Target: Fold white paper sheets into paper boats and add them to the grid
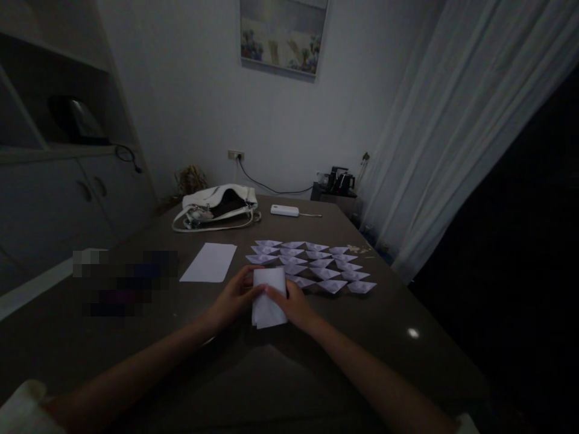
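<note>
A folded sheet of white paper [270,313] is held up just above the near middle of the dark table. My left hand [236,295] grips its left edge, thumb on the face toward me and fingers behind. From the other side my right hand [296,304] holds it the same way, and the two thumbs almost meet on the paper. Behind my hands stand several folded paper boats [333,286] in rows, a few partly hidden by the paper and my hands. To the left lies a flat stack or sheet of white paper [208,263].
A white handbag [219,202] with its strap lies at the table's far left. Beside it is a white power bank [284,210] with a short cable. The table [362,337] narrows toward the wall; a curtain [429,132] hangs at the right. Blurred blocks cover an area at left.
</note>
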Demonstrator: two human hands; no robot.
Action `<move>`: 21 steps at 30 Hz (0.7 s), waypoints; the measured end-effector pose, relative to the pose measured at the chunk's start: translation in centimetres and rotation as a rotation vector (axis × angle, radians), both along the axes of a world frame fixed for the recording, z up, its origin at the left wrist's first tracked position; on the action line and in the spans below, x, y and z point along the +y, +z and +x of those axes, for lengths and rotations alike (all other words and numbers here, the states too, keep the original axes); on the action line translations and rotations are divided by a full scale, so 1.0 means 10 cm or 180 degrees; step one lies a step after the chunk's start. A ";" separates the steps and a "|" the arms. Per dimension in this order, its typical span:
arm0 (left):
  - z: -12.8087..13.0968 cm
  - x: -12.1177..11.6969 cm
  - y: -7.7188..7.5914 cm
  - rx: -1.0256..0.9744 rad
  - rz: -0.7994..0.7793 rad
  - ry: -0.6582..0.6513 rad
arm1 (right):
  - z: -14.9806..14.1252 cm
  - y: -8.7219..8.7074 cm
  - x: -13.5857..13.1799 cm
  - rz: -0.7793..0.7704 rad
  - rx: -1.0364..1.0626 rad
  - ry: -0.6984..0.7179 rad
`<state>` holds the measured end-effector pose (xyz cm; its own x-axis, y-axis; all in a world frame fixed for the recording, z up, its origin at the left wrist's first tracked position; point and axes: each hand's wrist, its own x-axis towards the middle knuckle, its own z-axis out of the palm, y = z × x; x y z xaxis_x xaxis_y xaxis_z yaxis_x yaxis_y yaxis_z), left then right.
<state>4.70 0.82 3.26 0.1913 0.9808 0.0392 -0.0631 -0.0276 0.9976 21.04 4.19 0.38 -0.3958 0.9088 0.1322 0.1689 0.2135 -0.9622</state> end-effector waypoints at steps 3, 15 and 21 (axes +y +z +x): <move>0.04 0.08 -0.09 0.0001 0.0173 0.0026 | 0.02 0.01 0.04 0.0269 0.0139 -0.0355; -0.03 0.02 -0.24 0.1064 0.0482 -0.0112 | 0.05 0.01 -0.11 0.0997 -0.0223 -0.0430; -0.03 0.04 -0.24 0.1236 0.0488 -0.0127 | 0.08 0.03 -0.09 0.0979 -0.0262 -0.0457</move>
